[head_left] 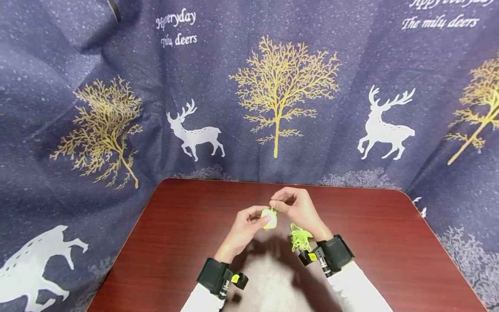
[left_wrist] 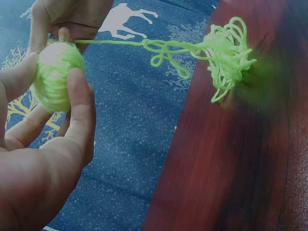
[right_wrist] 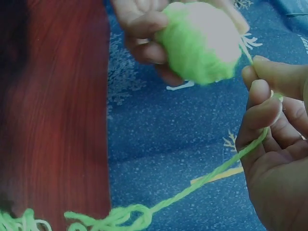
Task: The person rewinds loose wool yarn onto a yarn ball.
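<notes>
Head view, blue cloth (head_left: 218, 73): upper right, I read white lettering (head_left: 440, 22), "The milu deers", below a cropped "everyday". Left, a fold breaks the second print (head_left: 178, 28); I get "…eryday", "deers".

A reddish-brown, wood-grained table (head_left: 175, 225) with rounded far corners carries a loose, looping tangle of bright yellow-green yarn (head_left: 299, 238), lying well in from both its left and right edges
</notes>
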Demonstrator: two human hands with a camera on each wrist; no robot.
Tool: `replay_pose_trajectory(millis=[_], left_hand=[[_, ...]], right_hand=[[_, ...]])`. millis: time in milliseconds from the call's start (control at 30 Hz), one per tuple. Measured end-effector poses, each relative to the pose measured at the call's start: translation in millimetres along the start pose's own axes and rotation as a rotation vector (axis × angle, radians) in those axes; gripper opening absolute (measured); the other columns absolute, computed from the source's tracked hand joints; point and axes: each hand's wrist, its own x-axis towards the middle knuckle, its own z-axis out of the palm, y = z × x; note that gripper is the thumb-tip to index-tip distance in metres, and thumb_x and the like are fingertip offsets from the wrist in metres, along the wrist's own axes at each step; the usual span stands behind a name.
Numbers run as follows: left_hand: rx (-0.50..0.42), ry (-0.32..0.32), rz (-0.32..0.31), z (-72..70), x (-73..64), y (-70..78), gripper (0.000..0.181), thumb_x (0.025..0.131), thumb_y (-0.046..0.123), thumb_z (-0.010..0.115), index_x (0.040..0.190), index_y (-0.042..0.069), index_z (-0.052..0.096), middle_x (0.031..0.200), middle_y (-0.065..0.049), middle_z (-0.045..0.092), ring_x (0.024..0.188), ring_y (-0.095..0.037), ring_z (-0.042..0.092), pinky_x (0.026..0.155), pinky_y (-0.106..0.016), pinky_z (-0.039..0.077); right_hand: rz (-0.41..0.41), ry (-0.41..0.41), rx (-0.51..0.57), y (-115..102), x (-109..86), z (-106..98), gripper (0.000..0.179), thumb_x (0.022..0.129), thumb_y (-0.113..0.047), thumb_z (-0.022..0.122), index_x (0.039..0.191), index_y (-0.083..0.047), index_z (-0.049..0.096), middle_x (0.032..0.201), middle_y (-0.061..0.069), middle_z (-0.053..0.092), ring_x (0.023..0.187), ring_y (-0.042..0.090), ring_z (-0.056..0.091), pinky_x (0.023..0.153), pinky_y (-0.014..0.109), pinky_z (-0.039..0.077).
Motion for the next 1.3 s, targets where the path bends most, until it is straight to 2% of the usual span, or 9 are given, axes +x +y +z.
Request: replay_pose_trajectory(millis=[133,300,433,533,700,833,1033,1133,1300], left_hand=[[0.012,0.013,-0.004,-0.2,-0.2,-0.1,0.038,0.082,0.021,0.067,0.115,0.002,0.06,0.101,-0.014,0.061,0.088,-0.024,0.06,0.08,-0.046,0.049],[0.03,-0.015,0.01,-1.2,-1.1,0.0,0.038,0.082,0.019,0.067,0.116,0.004,0.06,0.102,-0.014,0.061,0.091,-0.026,0.059,0.08,-0.04,0.05],[-0.01,-0.035,0.038,-1.8,-1.9,0.6,0.041,0.081,0.013,0.067,0.119,0.003,0.057,0.107,-0.015,0.061,0.095,-0.025,0.059,0.082,-0.039,0.049],[-0.056,-0.054,0.08,-2.1,-2.7,1.5,0.043,0.081,0.008,0.066,0.121,0.001,0.054,0.111,-0.018,0.058,0.099,-0.024,0.058,0.085,-0.039,0.048],[-0.063,-0.075,0.195,-3.4,-3.4,4.1,0.046,0.082,0.005,0.064,0.125,-0.003,0.049,0.115,-0.025,0.054,0.102,-0.024,0.055,0.088,-0.041,0.046],[-0.093,-0.077,0.222,-5.9,-3.6,5.2,0.048,0.082,0.0,0.062,0.127,-0.007,0.046,0.119,-0.027,0.053,0.104,-0.025,0.055,0.088,-0.043,0.046],[-0.093,-0.007,0.193,-8.6,-1.2,6.8,0.045,0.082,0.001,0.062,0.125,-0.004,0.05,0.118,-0.022,0.055,0.103,-0.025,0.056,0.087,-0.041,0.047],[-0.055,0.032,0.187,-9.1,1.3,7.1,0.043,0.083,0.005,0.062,0.123,-0.002,0.052,0.117,-0.021,0.056,0.102,-0.025,0.056,0.086,-0.039,0.047],[0.023,0.078,0.187,-10.3,4.4,5.3,0.04,0.085,0.005,0.059,0.125,0.0,0.051,0.116,-0.019,0.056,0.105,-0.027,0.055,0.089,-0.04,0.045]], right_hand=[[0.011,-0.007,0.002,0.7,0.7,-0.1,0.012,0.078,-0.029,0.071,0.087,-0.02,0.067,0.079,-0.003,0.065,0.066,0.023,0.06,0.056,0.033,0.048],[0.014,-0.026,-0.004,2.3,1.5,-0.2,0.014,0.078,-0.03,0.071,0.087,-0.02,0.067,0.079,-0.004,0.065,0.066,0.019,0.06,0.055,0.034,0.048],[0.018,-0.018,0.003,7.2,2.8,-0.4,0.015,0.077,-0.031,0.072,0.086,-0.019,0.067,0.077,-0.003,0.065,0.063,0.019,0.058,0.051,0.033,0.046],[0.04,-0.002,0.031,14.7,1.9,1.6,0.015,0.078,-0.03,0.071,0.087,-0.018,0.067,0.075,0.001,0.064,0.061,0.022,0.057,0.048,0.032,0.044],[0.098,0.004,0.103,30.3,-4.3,9.0,0.012,0.082,-0.023,0.067,0.088,-0.013,0.067,0.078,0.004,0.065,0.063,0.03,0.056,0.05,0.029,0.045],[0.124,-0.012,0.135,29.6,-12.4,15.8,0.009,0.083,-0.013,0.065,0.089,-0.007,0.066,0.08,0.006,0.066,0.065,0.027,0.057,0.053,0.028,0.045],[0.114,0.004,0.118,12.5,-24.1,25.3,0.008,0.082,-0.005,0.064,0.089,-0.004,0.066,0.08,0.011,0.065,0.071,0.018,0.06,0.066,0.03,0.049],[0.105,0.019,0.064,6.8,-29.7,29.6,0.005,0.081,-0.005,0.064,0.086,-0.006,0.066,0.074,0.01,0.063,0.061,0.017,0.056,0.058,0.028,0.047],[0.08,0.009,-0.051,-4.0,-38.7,34.2,0.004,0.081,-0.011,0.067,0.083,-0.007,0.067,0.072,0.007,0.064,0.057,0.017,0.054,0.052,0.029,0.045]])
